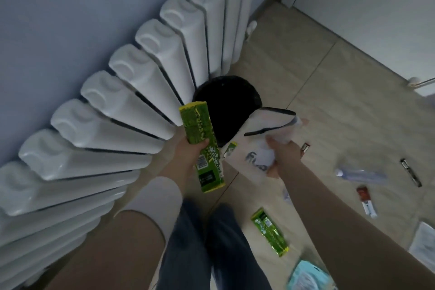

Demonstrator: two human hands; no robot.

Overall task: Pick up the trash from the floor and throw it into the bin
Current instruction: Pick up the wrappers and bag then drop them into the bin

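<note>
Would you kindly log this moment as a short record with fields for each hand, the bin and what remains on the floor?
left hand: grip closed on a green wrapper, held beside the bin
right hand: grip closed on white packaging, at the bin's edge
bin: black, open, by the radiator
floor litter: second green wrapper, clear bottle, red-and-white sachet, blue packet

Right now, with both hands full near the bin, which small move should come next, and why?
Probably release the white wrapper from the right hand: it already hangs over the black bin. The left hand then tips its green packet in.
</note>
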